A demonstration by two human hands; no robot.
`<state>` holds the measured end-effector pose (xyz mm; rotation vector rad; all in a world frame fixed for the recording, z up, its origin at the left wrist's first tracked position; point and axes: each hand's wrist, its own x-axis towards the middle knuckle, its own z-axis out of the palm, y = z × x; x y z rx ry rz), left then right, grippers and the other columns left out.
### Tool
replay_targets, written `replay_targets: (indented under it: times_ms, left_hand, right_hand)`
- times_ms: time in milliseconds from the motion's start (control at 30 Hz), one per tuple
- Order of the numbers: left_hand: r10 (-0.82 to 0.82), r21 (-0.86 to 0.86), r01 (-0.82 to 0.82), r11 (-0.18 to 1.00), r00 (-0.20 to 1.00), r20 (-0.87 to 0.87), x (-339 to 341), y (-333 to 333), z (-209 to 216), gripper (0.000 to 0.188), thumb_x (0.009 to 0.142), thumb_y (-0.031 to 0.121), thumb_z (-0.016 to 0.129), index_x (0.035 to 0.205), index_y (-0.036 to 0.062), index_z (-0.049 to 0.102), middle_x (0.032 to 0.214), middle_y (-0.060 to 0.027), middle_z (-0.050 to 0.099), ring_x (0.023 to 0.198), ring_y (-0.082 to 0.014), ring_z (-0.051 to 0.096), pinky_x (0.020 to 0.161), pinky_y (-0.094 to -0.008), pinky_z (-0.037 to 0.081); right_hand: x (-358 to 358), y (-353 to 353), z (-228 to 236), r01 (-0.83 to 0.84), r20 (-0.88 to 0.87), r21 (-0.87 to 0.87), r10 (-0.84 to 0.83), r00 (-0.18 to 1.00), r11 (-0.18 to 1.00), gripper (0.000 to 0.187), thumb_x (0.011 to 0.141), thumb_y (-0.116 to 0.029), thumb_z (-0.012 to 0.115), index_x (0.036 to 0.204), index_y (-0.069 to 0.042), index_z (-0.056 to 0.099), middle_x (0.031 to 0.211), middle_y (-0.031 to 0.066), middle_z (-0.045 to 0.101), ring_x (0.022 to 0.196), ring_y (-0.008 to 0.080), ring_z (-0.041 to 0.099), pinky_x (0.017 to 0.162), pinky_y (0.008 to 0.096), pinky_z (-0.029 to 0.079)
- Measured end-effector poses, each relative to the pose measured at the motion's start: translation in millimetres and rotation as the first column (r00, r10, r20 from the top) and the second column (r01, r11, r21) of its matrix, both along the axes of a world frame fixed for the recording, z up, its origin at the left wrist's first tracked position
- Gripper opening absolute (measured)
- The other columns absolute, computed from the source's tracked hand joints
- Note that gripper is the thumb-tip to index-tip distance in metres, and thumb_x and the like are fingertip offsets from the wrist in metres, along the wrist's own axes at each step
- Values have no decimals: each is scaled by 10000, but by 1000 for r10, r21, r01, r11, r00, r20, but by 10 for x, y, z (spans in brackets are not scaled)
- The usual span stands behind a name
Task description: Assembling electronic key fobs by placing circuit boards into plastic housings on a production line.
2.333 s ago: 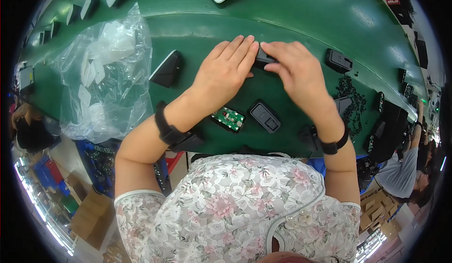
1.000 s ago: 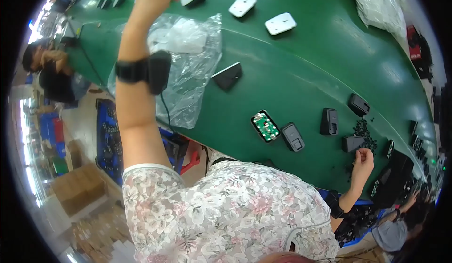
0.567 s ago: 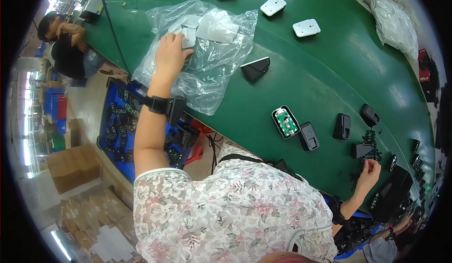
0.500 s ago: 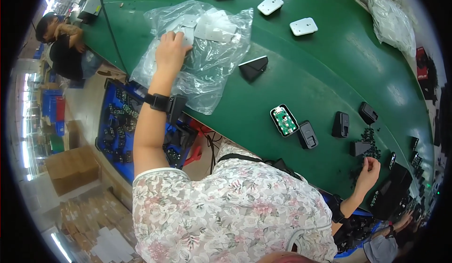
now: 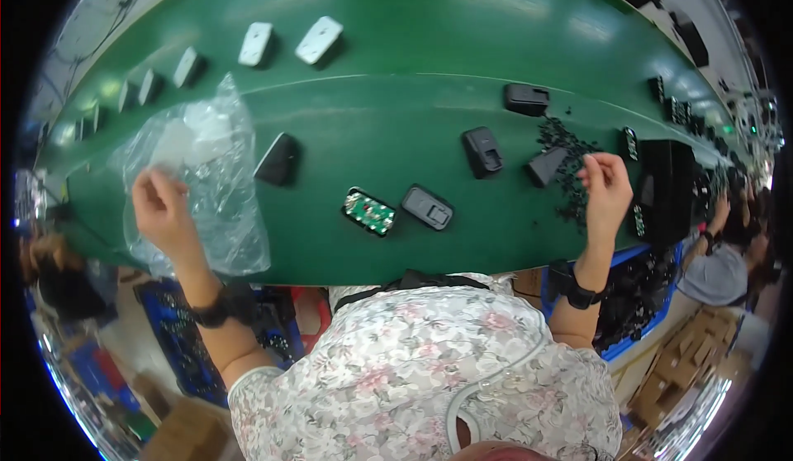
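My left hand [image 5: 163, 206] is over the near left side of a clear plastic bag [image 5: 235, 238], its fingers curled in; whatever they may hold is hidden. Pale flat plates [image 5: 206, 130] show in the bag's far part. On the right, my right hand [image 5: 607, 187] has its fingertips pinched together, beside a scatter of small black parts [image 5: 570, 205]. I cannot make out anything between them. Just left of that hand lies a black charger-like housing [image 5: 547, 166]. Between my hands are an open case with a green circuit board [image 5: 369, 211] and a black housing with a recess [image 5: 428, 206].
Two more black housings [image 5: 482, 151] [image 5: 526, 98] lie right of centre. A dark wedge-shaped unit [image 5: 279, 159] stands beside the bag. White-topped units [image 5: 319, 40] form a curved row at far left. A black box [image 5: 667, 188] stands right; blue bins [image 5: 632, 296] sit below the table edge.
The view has swung round. My left hand has come off the plates to the bag's near left side, fingers now curled. My right hand is still pinched by the black parts.
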<state>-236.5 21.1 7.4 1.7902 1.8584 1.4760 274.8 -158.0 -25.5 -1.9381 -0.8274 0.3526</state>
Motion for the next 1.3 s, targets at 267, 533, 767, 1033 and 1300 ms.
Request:
replay_targets:
  times_ms: [267, 533, 767, 1033, 1300]
  left_hand:
    - [-537, -234, 597, 767, 797, 275, 1577, -212, 14, 64, 923, 38, 531, 902, -7, 571, 735, -32, 580, 603, -81, 575, 541, -208, 451]
    - [-722, -273, 786, 554, 617, 313, 2242, -272, -77, 42, 872, -19, 565, 907, -17, 588, 759, -73, 573, 570, -110, 571, 526, -228, 455]
    - [-750, -277, 843, 462, 538, 385, 2324, -296, -48, 322, 885, -64, 511, 1154, 67, 629, 743, -44, 530, 538, -100, 532, 505, -218, 428]
    - [-804, -211, 875, 435, 483, 346, 2415, -435, 35, 293, 811, -38, 634, 1086, 63, 643, 794, -72, 560, 560, -130, 547, 506, -250, 435]
    - [-847, 6, 848, 530, 529, -39, 2349, -457, 21, 267, 769, 27, 693, 1026, 82, 645, 757, -65, 509, 590, -204, 554, 500, -312, 454]
  right_hand:
    - [9, 76, 24, -47, 30, -166, 53, 998, 985, 70, 862, -24, 606, 919, 12, 624, 716, 23, 616, 600, 62, 537, 550, 203, 441]
    - [161, 1, 11, 107, 296, -348, 1, 955, 931, 80, 809, -46, 672, 807, -1, 606, 554, 19, 522, 489, 58, 463, 461, 225, 369]
    - [72, 48, 35, 4, -113, -23, -7, 994, 1000, 84, 858, -22, 618, 916, 28, 652, 734, 42, 623, 609, 84, 553, 570, 212, 457]
    - [-735, 430, 482, -296, -513, 359, 452, 730, 885, 172, 887, 4, 580, 1048, 62, 591, 853, 151, 656, 695, 157, 633, 637, 252, 530]
    - [-1198, 618, 479, -464, -454, 361, 587, 670, 809, 182, 881, 16, 596, 1046, 16, 520, 861, 98, 647, 688, 116, 610, 608, 215, 487]
